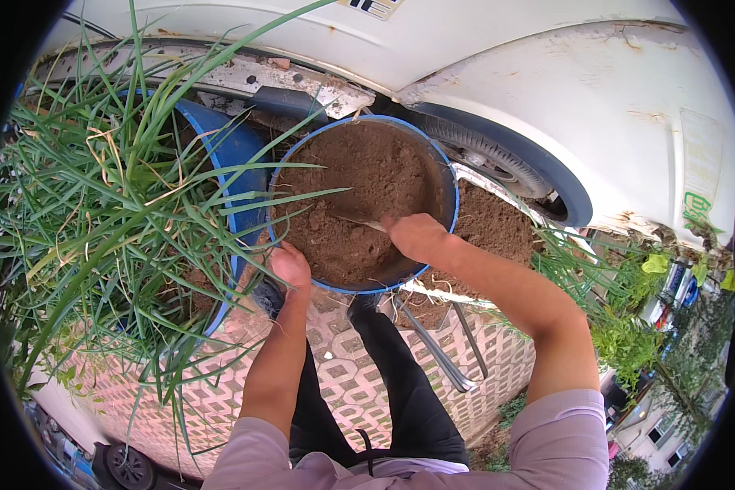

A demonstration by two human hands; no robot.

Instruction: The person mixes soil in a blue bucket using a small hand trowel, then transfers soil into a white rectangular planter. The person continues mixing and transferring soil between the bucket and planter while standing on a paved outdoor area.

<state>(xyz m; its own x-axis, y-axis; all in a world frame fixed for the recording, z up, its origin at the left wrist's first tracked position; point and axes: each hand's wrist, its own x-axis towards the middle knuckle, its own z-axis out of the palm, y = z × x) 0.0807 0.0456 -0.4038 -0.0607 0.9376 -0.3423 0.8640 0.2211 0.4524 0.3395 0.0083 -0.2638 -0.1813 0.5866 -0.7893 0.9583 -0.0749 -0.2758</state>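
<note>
Brown soil (367, 159) fills much of a round tub with a blue rim (456, 184) in front of me. My right hand (415, 237) is closed on the handle end of a small digging tool (361, 220); its far end lies in the soil, so its kind cannot be told. At the tub's near left rim is my left hand (290, 265), its palm against the outside; whether its fingers grip the rim is unclear. Long green onion leaves (128, 184) rise from a blue planter (239, 165) on the left, and some hang over the tub.
A rusty white vehicle (563, 73) with a tyre (490, 147) stands just beyond the tub. Loose soil (496, 226) lies to the right. A metal tubular handle (450, 361) rests above patterned paving (337, 373) by my legs. More green plants (625, 331) grow at right.
</note>
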